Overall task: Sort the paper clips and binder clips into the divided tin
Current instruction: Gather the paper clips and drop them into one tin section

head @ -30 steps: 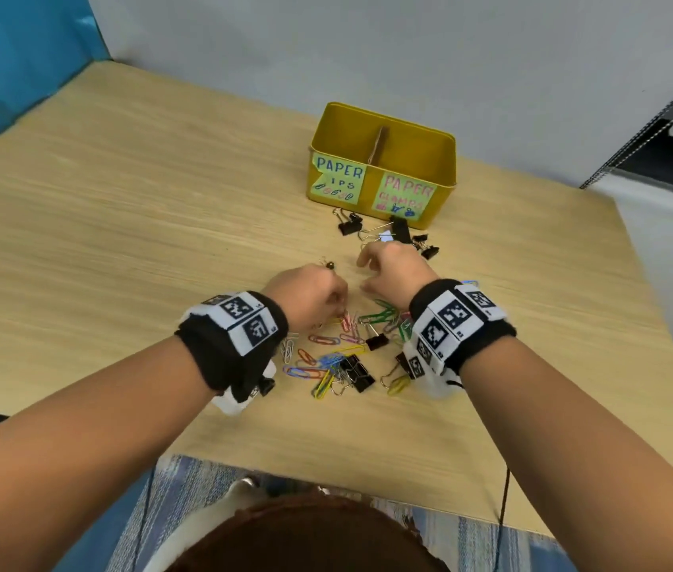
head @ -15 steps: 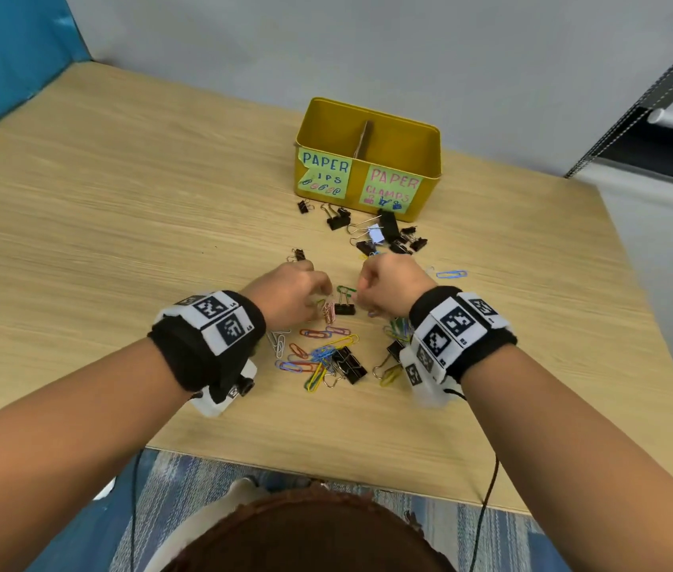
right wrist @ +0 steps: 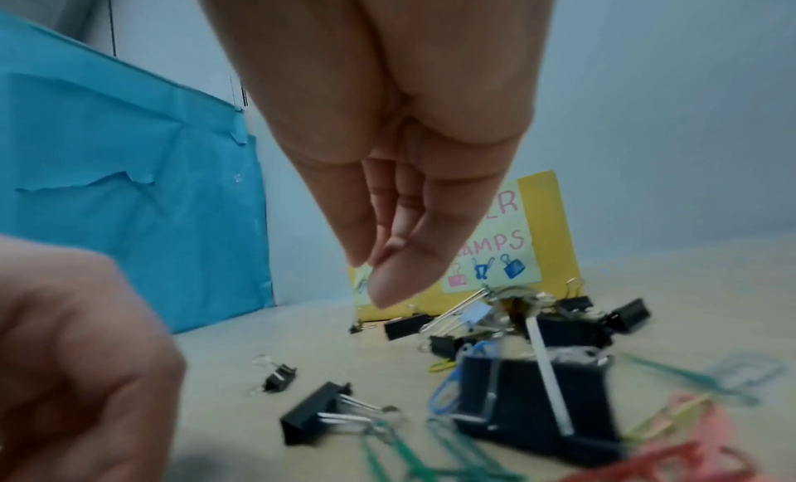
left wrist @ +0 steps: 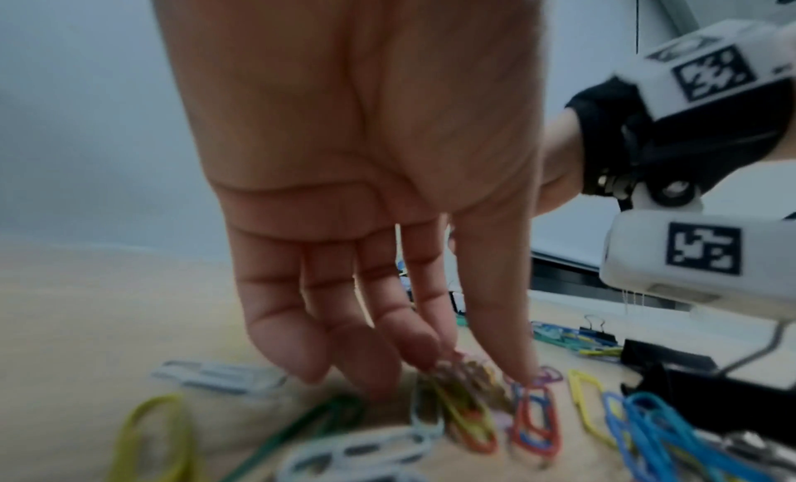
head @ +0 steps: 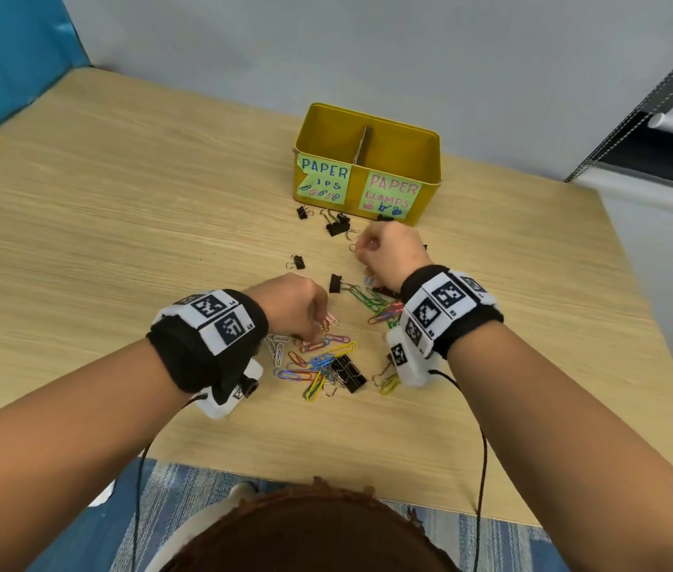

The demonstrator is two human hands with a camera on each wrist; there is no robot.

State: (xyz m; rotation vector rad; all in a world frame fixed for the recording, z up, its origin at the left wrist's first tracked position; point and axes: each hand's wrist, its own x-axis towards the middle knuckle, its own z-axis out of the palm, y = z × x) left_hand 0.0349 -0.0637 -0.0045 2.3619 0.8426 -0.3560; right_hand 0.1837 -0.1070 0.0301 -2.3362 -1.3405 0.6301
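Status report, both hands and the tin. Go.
Left hand pinching paper clips from pile. Right hand above binder clips, fingers together, nothing visibly held. Tin unobstructed.

Yellow divided tin (head: pixel 368 117) stands upright at the far side of the table (head: pixel 120 225), cardboard divider across its middle, front labels "PAPER ..IPS" left and "PAPER CLAMPS" right. Black binder clips (head: pixel 337 227) lie scattered just before it. Coloured paper clips (head: pixel 322 357) lie heaped nearer, mixed with more black binder clips.
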